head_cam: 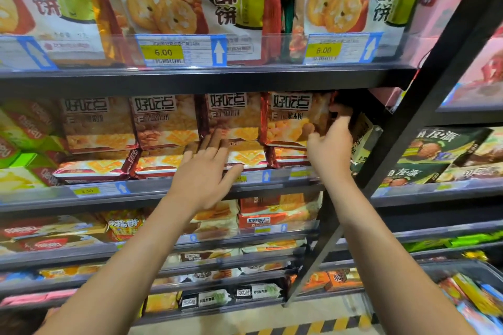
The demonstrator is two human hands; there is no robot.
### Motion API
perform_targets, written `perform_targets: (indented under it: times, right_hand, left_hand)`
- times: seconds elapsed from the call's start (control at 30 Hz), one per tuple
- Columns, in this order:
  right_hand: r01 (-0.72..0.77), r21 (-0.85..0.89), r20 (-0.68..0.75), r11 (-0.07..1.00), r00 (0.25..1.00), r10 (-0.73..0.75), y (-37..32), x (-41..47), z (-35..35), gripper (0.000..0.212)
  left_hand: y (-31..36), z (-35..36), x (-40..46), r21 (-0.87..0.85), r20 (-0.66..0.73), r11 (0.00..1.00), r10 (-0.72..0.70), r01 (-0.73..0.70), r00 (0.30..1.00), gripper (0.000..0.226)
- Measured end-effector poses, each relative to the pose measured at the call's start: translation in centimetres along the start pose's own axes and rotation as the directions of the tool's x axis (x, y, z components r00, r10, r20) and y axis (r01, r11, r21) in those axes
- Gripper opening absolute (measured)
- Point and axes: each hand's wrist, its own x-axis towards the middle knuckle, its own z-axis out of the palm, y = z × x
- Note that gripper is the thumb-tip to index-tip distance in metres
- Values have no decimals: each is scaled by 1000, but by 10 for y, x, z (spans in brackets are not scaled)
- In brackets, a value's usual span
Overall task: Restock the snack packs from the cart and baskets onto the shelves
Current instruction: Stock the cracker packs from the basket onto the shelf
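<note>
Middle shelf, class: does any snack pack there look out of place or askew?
Yes. At the right end of the middle shelf, a pale boxed pack leans tilted behind the right hand, unlike the upright red biscuit packs in the row. The left hand lies open on the lower packs.

Yellow price tags [163, 52] (both reading 6.00) sit beside a black upright post [424, 106].

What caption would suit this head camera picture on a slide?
Left hand rests open on stacked cracker packs while right hand grips the rightmost upright pack.
</note>
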Motion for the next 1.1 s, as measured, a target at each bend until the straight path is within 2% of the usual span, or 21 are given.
perform_targets:
  times: [0.1, 0.2, 0.3, 0.43, 0.57, 0.7, 0.8, 0.93, 1.03, 1.1]
  right_hand:
    - [-73, -39, 13, 997, 997, 73, 0, 7, 0, 26]
    - [-155, -39, 20, 987, 988, 155, 0, 13, -1, 38]
    - [-177, 47, -12, 983, 984, 178, 6, 18, 1, 56]
    - [-285, 93, 39, 954, 958, 283, 7, 25, 3, 44]
    - [-356, 180, 60, 917, 934, 351, 1, 31, 11, 59]
    - [-398, 179, 103, 900, 917, 385, 2, 39, 13, 52]
    - [-318, 69, 73, 946, 947, 313, 4, 40, 13, 51]
    - [-322, 17, 102, 947, 942, 319, 4, 34, 16, 79]
    - [-187, -206, 168, 961, 960, 223, 4, 30, 19, 66]
    - [-128, -227, 220, 965, 959, 179, 3, 28, 22, 65]
  left_hand:
    - [3, 0, 1, -8, 18, 999, -40, 41, 999, 75]
    - [4, 3, 2, 27, 22, 999, -48, 47, 999, 77]
    - [4, 7, 3, 66, 2, 997, -51, 51, 999, 83]
    - [5, 7, 3, 64, -10, 997, -47, 48, 999, 87]
    - [6, 7, 3, 53, -24, 997, -53, 54, 998, 84]
    - [6, 9, 3, 62, -32, 996, -62, 64, 998, 83]
    - [7, 9, 3, 62, -38, 996, -65, 68, 997, 80]
    - [8, 10, 3, 66, -49, 995, -72, 75, 996, 77]
    - [8, 12, 4, 72, -47, 993, -85, 88, 995, 77]
    - [7, 12, 4, 75, -41, 992, -95, 98, 995, 77]
